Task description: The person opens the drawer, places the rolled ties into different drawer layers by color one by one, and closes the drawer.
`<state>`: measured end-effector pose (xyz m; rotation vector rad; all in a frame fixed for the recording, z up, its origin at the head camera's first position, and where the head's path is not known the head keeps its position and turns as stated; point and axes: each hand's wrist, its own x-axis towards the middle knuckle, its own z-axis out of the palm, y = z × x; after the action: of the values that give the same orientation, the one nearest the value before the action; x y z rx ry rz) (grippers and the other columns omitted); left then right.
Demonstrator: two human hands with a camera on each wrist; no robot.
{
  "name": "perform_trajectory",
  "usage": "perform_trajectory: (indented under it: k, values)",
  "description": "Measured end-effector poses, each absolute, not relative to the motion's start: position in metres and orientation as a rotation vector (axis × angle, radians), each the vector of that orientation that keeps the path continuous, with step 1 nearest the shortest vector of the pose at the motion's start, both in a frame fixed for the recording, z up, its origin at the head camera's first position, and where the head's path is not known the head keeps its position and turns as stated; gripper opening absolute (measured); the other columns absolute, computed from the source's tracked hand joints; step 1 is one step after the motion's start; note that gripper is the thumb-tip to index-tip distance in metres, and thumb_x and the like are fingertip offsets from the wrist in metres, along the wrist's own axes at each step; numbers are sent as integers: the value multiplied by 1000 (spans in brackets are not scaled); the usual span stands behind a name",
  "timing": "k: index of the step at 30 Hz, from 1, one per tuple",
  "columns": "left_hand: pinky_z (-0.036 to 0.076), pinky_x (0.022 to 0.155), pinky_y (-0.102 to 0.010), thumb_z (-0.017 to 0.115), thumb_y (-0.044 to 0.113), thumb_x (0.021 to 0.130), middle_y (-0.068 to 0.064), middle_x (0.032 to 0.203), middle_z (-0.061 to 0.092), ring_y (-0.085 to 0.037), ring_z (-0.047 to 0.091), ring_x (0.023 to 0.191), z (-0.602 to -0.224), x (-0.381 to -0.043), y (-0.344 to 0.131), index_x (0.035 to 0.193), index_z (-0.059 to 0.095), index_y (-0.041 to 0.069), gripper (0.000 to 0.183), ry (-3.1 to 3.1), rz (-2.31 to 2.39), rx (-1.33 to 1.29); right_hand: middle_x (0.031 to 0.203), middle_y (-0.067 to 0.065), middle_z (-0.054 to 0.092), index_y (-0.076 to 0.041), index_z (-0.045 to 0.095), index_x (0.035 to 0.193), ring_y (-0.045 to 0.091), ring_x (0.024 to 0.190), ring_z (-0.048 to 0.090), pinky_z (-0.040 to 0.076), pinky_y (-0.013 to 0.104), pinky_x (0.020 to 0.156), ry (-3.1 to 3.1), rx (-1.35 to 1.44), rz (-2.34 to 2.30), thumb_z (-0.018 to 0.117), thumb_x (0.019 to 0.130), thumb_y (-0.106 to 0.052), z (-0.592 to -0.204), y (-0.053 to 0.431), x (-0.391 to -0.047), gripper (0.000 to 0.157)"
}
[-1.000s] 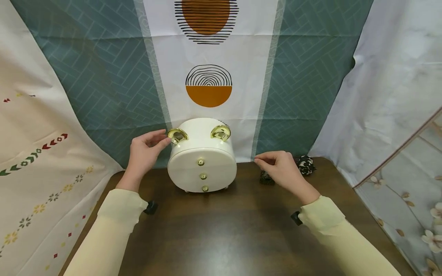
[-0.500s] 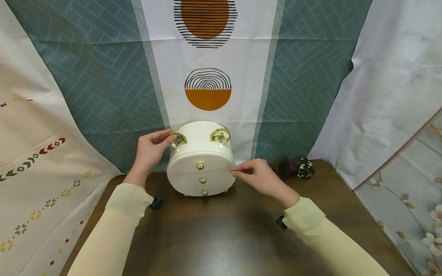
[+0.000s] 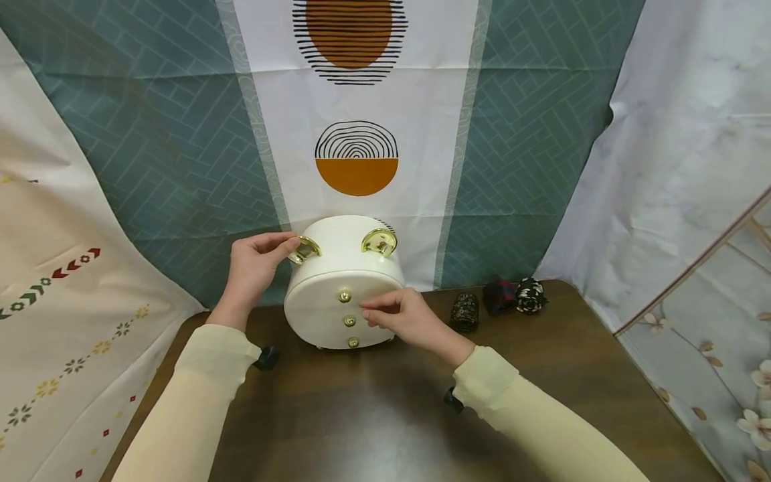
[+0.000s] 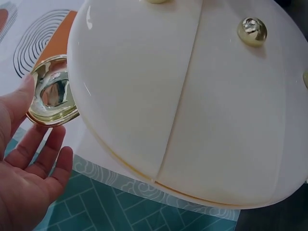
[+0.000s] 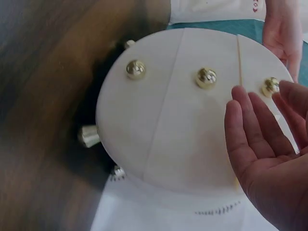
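Cream-white and glossy, the oval box [image 3: 322,306] stands at the far middle of the brown table [image 3: 373,428], close to the hanging cloth [image 3: 181,147], its face turned to the near side. Through the head view I see three gold knobs [image 3: 349,320] running down that face and two gold ears on top. The left hand [image 3: 255,264] pinches the outer rim of the left ear [image 3: 307,250] between thumb and fingertips, while the right ear [image 3: 380,242] is untouched. The right hand [image 3: 409,318] comes across from the right, thumb and forefinger close to each other in front of the face, just right of the upper two knobs. Well to the right, near the far edge, I count three rolled cloths [image 3: 499,296] side by side.

On the left wrist feed, my thumb lies on the ear's rim, with part of the grip hidden behind the gold; the other fingers bend loosely beneath. A fine seam crosses the box face.

On the right wrist feed, the hand is partly open, its fingers relaxed and holding nothing. Its fingertips are just beside the top knob; I cannot tell whether they touch it. The left hand shows beyond the box.
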<state>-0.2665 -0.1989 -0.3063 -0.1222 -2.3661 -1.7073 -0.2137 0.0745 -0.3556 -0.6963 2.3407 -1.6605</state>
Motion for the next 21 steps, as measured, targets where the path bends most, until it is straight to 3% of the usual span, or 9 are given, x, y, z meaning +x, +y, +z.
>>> perform_trajectory:
  k: [3,7,15,21]
  values:
    - [48,90,-27,71,37,82,5,102,69,-8,61,96,-307,-266,-199,109,71,12,37,-2360,-1698,-114,95,25,69,2,66,114,39,87,66,56,41,75,2284,-672,-1753,62,90,-11,-357,68,-215,28]
    - [50,87,-27,71,37,82,5,100,70,-9,61,95,-308,-267,-197,107,72,11,36,-2347,-1703,-126,106,27,66,2,65,116,43,89,65,54,52,78,2200,-645,-1886,61,91,-10,-365,64,-220,28]
    - [50,85,-26,71,37,82,2,101,70,-9,61,95,-306,-266,-195,107,72,11,37,-2361,-1688,-124,108,20,68,-6,69,114,42,91,66,56,47,77,2106,-615,-2048,63,90,-16,-388,55,-235,27]
    - [51,82,-22,72,36,81,3,99,70,-10,61,94,-307,-265,-195,107,72,10,37,-2346,-1700,-115,109,17,68,-4,67,116,44,91,65,54,48,80,2028,-630,-2091,62,91,-17,-386,46,-237,29]
